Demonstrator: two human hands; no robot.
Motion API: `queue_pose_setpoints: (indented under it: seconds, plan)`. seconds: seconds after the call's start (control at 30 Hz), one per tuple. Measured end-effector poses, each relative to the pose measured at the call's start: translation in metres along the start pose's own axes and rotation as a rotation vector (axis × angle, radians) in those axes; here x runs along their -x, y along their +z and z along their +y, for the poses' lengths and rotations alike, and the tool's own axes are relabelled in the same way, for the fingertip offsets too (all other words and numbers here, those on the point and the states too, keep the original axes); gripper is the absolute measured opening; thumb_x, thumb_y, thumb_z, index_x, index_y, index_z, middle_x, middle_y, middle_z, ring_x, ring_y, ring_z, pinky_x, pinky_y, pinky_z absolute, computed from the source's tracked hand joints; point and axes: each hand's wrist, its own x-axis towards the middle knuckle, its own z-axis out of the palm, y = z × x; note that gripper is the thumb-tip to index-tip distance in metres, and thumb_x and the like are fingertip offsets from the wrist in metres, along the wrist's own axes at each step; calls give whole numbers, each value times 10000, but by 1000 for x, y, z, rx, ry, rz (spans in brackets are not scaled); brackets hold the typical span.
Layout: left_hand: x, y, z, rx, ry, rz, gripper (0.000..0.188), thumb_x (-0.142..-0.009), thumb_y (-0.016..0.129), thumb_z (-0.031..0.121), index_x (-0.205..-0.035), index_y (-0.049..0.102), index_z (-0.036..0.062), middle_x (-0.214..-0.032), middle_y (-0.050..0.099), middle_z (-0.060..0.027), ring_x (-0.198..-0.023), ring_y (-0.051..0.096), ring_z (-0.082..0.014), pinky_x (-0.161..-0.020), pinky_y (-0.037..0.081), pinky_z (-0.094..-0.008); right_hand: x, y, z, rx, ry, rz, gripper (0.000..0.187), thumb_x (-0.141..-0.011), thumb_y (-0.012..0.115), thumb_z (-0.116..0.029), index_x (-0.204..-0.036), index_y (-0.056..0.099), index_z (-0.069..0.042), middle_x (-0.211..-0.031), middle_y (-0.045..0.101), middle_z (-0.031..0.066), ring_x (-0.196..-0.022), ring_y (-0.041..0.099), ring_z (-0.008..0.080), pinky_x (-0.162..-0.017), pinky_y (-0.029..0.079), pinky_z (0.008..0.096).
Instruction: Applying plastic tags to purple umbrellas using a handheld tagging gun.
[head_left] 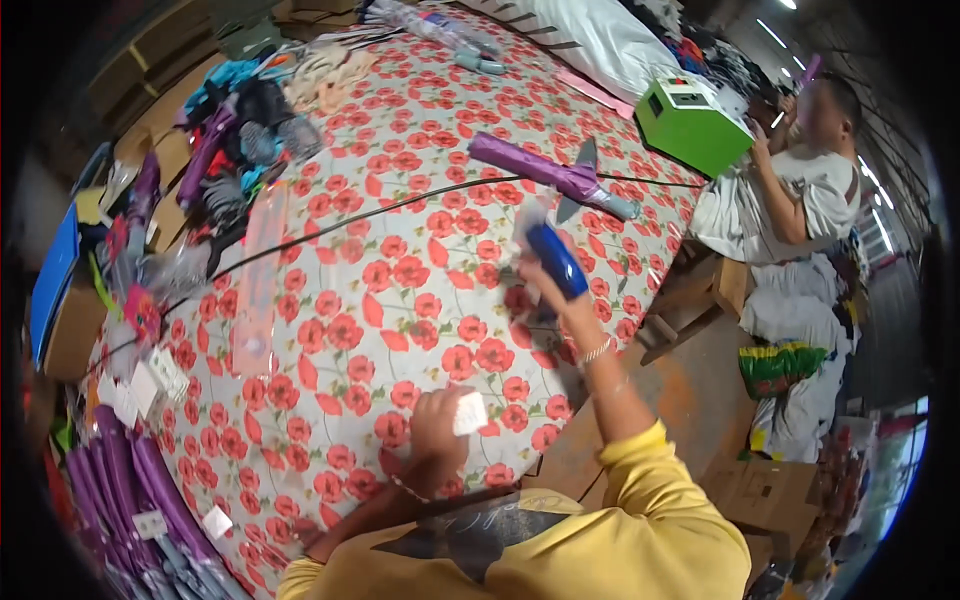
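My left hand (438, 428) is closed on a small white paper tag (470, 412), low over the flowered table cover. My right hand (540, 287), blurred by motion, grips a blue hand tool (556, 260) with a pale front end; its exact kind is not clear. Just beyond it lies a folded purple umbrella (530, 163) with a grey end. At the near left, several purple umbrellas (150, 480) lie side by side, with white tags on or by them. One loose white tag (217, 521) rests on the cover next to them.
A black cord (390, 205) crosses the table (400, 330). A clear pinkish strip (258, 290) lies left. Cloth and umbrella parts (235, 140) are heaped at the far left. A green machine (690, 130) stands at the far right, beside another person (800, 180). A wooden stool (700, 300) is below.
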Motion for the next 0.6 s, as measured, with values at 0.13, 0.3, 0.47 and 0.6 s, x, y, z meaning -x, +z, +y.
queue_pose_setpoints:
  seconds: [0.13, 0.3, 0.47, 0.6]
  plan:
    - [-19, 14, 15, -28, 168, -81, 462, -657, 596, 20, -1116, 546, 42, -927, 544, -113, -784, 485, -282, -722, 405, -364, -113, -88, 25, 907, -276, 189, 692, -715, 713, -94, -1318, 373, -93, -1171, 599, 140, -953, 634, 266, -813, 481, 341]
    - [-19, 1, 17, -33, 96, -130, 400, -711, 557, 66, -1109, 546, 32, -934, 555, -116, -806, 502, -281, -742, 412, -367, -212, -121, 84, 1260, -127, 178, 681, -689, 699, -231, -1288, 380, -176, -1096, 635, 147, -918, 628, 387, -761, 471, 476]
    - [-8, 6, 9, 177, 69, -5, 271, -800, 516, 132, -1060, 542, 59, -914, 527, -100, -815, 490, -270, -775, 411, -373, -247, -157, 136, 1142, -171, -339, 616, -740, 708, -308, -1268, 514, -57, -1092, 610, 216, -911, 606, 376, -838, 478, 414]
    - [-1, 30, 3, -43, 268, 103, 220, -786, 511, 114, -1000, 473, 78, -931, 447, -113, -872, 435, -272, -807, 385, -377, -264, -246, 168, 1148, -422, -338, 674, -751, 692, -228, -1345, 402, -97, -1161, 577, 182, -922, 604, 379, -816, 490, 418]
